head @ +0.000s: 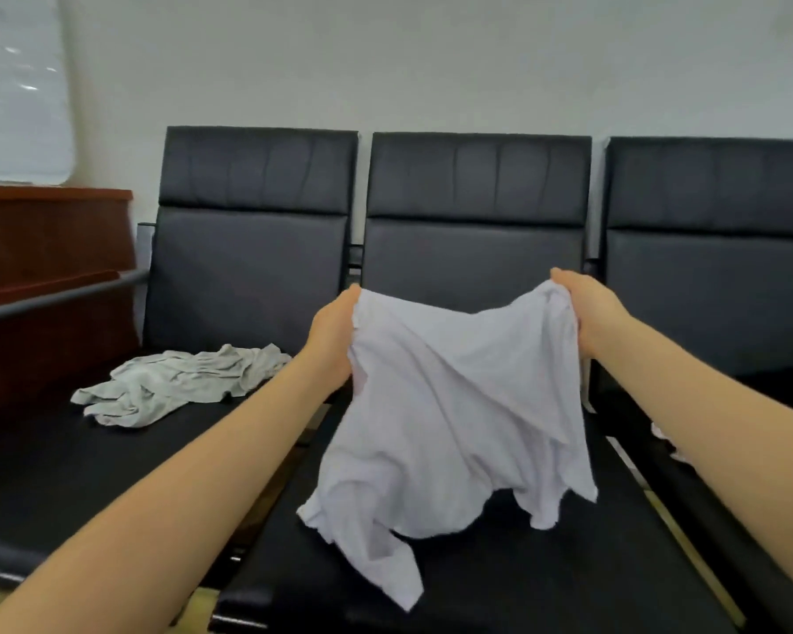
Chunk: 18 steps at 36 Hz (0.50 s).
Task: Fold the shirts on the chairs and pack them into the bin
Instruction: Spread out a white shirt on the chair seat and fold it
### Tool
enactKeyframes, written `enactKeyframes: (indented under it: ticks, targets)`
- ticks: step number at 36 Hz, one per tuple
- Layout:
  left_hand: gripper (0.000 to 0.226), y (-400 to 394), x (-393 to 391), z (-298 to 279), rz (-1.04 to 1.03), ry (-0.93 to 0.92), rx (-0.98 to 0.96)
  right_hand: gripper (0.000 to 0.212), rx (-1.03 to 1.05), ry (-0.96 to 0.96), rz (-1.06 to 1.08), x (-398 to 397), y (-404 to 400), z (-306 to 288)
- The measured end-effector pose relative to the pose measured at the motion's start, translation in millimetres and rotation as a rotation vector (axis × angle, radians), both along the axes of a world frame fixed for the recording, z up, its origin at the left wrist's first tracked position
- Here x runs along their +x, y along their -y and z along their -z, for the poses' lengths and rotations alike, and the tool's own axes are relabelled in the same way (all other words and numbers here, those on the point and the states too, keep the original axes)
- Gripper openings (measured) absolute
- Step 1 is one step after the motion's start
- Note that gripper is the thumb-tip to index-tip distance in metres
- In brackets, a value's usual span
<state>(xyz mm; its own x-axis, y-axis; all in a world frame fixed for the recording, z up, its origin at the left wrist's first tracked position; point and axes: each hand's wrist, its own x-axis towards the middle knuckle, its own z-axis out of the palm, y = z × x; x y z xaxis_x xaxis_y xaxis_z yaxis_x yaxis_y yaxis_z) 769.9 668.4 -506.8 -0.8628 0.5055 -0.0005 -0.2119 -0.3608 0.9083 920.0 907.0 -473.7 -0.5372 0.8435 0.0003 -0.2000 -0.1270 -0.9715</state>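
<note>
Folding has barely begun on a row of three black chairs. A white shirt (pixel 454 404) hangs crumpled in the air above the middle chair (pixel 477 249), its lower edge trailing down to the seat, with no crease laid in it yet. The person's left hand (pixel 333 336) grips one upper corner, fingers curled into the cloth; the right hand (pixel 589 308) pinches the opposite corner, and the fabric sags between the two. A grey shirt (pixel 179 384) lies in an unfolded heap on the seat of the left chair (pixel 257 267), well apart from both hands. On the right chair (pixel 715 267), a sliver of pale cloth (pixel 664 434) shows beside the right forearm, possibly a third garment, though too little of it is visible to say. No bin appears anywhere in view, so nothing can be judged packed; spreading, folding and stowing all seem still ahead.
</note>
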Motion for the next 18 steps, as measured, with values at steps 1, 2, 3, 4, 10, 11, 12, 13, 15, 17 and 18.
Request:
enactKeyframes:
  ticks: [1, 2, 3, 4, 10, 11, 12, 13, 15, 17, 18]
  targets:
    - [0.018, -3.7, 0.2, 10.0, -0.003, -0.007, -0.059, 0.039, -0.016, 0.047, 0.010, 6.0, -3.5, 14.5]
    - [0.017, -7.1, 0.0, 23.3, -0.004, -0.008, -0.117, 0.038, -0.025, 0.107, 0.008, 10.6, -9.0, 31.8]
    - [0.020, -7.8, 0.6, 34.9, -0.005, -0.007, -0.183, 0.038, -0.029, 0.170, 0.005, 13.1, -13.0, 47.2]
    - [0.025, -8.6, 0.0, 48.2, -0.003, -0.009, -0.252, 0.040, -0.023, 0.231, 0.004, 16.0, -16.6, 63.1]
    - [0.029, -16.3, -2.8, 100.0, 0.057, -0.075, -0.606, 0.006, 0.192, 0.628, 0.022, 22.7, -21.5, 131.3]
    - [0.028, -18.3, -5.4, 102.8, 0.062, -0.107, -0.660, 0.008, 0.274, 0.688, 0.018, 22.0, -20.3, 139.6]
    - [0.026, -19.9, -8.4, 104.5, 0.066, -0.140, -0.695, 0.008, 0.375, 0.735, 0.007, 20.5, -17.7, 147.4]
    - [0.022, -20.3, -10.6, 104.6, 0.061, -0.181, -0.726, 0.019, 0.485, 0.778, -0.003, 19.4, -13.3, 153.2]
    - [0.010, -17.2, -15.4, 108.2, 0.032, -0.311, -0.774, 0.037, 0.707, 0.834, -0.015, 15.1, -1.7, 158.7]
    - [0.015, -7.6, -20.2, 115.4, 0.014, -0.449, -0.783, 0.027, 0.845, 0.762, -0.074, 4.2, 16.2, 157.5]
    - [0.017, -1.9, -22.4, 119.8, 0.013, -0.484, -0.771, 0.019, 0.919, 0.710, -0.121, -1.8, 25.1, 156.7]
